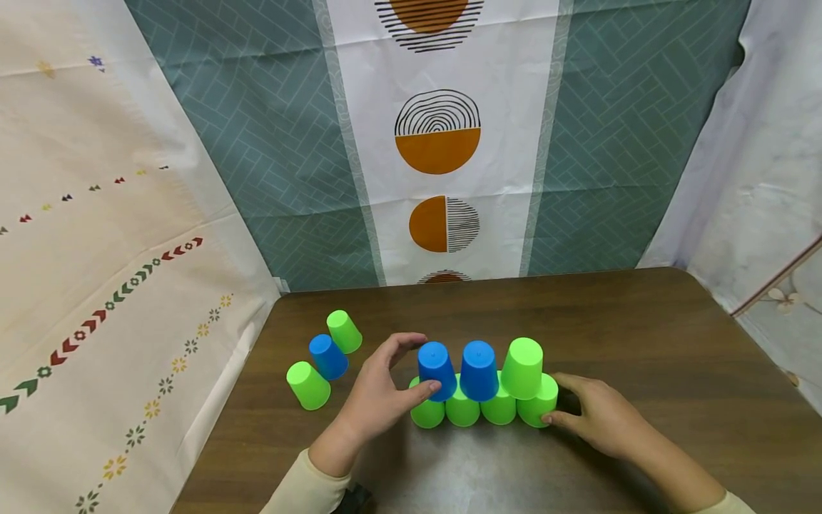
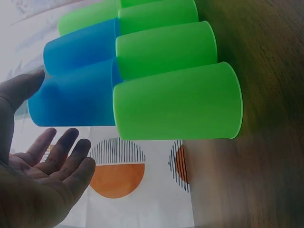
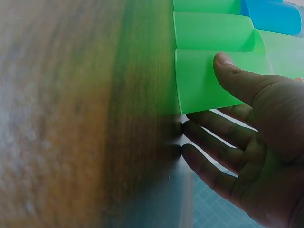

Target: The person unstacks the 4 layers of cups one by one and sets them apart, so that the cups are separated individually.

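Several upside-down green cups stand in a row on the table, the leftmost green cup [image 2: 178, 102] large in the left wrist view. On them sit a left blue cup [image 1: 437, 365], a second blue cup [image 1: 479, 371] and an upper green cup [image 1: 523, 368]. My left hand [image 1: 380, 389] is at the left blue cup, thumb tip close to its side and fingers spread apart from it. At the row's other end, my right hand [image 1: 602, 417] holds the rightmost green cup [image 3: 204, 83], thumb on its near side, index finger partly hidden behind.
To the left on the brown table [image 1: 668, 335], a green cup [image 1: 344, 332], a blue cup [image 1: 329, 357] and another green cup [image 1: 308, 385] stand close together. A patterned cloth [image 1: 282, 178] hangs behind the table's far edge.
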{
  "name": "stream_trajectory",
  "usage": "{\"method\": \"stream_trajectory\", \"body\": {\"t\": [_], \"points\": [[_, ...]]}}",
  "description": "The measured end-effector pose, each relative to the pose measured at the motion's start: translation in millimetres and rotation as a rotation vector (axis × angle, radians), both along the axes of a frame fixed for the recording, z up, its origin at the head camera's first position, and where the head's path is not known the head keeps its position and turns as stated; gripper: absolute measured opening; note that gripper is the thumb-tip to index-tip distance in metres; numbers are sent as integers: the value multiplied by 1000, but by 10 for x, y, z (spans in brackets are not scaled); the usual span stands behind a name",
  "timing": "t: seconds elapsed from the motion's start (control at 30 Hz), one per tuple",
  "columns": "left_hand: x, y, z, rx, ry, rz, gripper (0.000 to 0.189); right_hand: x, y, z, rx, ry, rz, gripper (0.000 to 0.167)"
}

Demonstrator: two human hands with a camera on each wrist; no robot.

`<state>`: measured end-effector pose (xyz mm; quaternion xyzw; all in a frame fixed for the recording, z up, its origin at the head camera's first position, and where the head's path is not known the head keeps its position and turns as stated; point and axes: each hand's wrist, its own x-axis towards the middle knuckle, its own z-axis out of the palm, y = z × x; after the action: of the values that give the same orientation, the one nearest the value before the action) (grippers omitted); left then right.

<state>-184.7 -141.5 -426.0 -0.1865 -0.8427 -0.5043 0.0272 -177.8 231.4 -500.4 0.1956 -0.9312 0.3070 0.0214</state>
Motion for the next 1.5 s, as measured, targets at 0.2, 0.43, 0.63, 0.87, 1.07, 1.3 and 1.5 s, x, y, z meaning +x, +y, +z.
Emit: {"method": "stream_trajectory", "body": {"t": [0.2, 0.43, 0.63, 0.87, 1.07, 1.3, 1.5], "points": [[-12, 24, -25, -17, 14, 5, 61, 4, -1, -1, -1, 7, 0, 59], [-18, 50, -15, 2, 11, 19, 51, 1, 7, -8, -10, -4, 4, 59], [-38, -2, 25, 29, 28, 60, 51, 1, 5, 11, -11, -15, 4, 58], [-235, -213, -12, 186, 79, 165, 50, 0, 6, 14, -8, -9, 2, 58], [-507, -388, -181, 205, 67, 290, 51, 7, -1, 26, -10, -1, 2, 57], [-730, -452, -411, 138, 8, 429, 51, 9, -12, 32, -10, 2, 1, 56], [-855, -440, -496, 91, -18, 474, 50, 14, -9, 20, -2, 15, -1, 56]]}}
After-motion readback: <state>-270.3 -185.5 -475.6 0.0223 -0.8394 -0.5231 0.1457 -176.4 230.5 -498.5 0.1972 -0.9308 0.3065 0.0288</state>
